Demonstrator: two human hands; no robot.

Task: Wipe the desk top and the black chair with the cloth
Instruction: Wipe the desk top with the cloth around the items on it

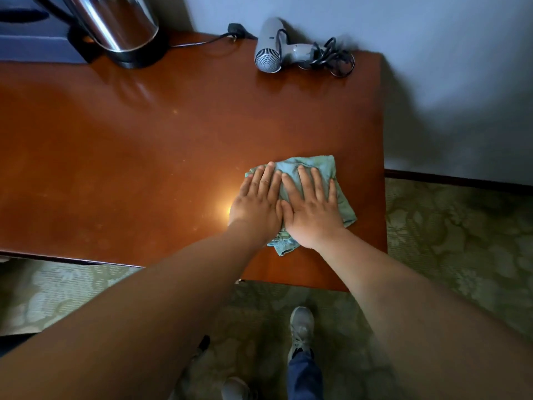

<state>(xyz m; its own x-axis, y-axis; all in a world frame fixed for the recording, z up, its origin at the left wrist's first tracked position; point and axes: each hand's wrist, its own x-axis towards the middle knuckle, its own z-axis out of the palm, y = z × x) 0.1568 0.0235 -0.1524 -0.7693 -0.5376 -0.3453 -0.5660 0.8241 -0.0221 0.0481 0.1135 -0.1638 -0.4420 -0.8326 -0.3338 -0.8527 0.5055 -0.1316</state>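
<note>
Left hand (256,202) and right hand (311,209) side by side, palms down, fingers straight, forearms extended

Hotel room: desk (144,140) with kettle (121,27), hairdryer (271,47), patterned carpet (461,241).

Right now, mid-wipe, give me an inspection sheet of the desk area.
Surface: brown desk top, glossy, light glare beside the hands.
Job's things: green cloth flat on the desk near its right edge; black chair not in view.
Clutter: steel kettle at back left; grey hair dryer at back right.
Grips: left hand and right hand flat on the cloth, side by side.
Cables: dryer cord bundled; kettle cord along back edge.
Surroundings: patterned carpet, pale wall.
</note>
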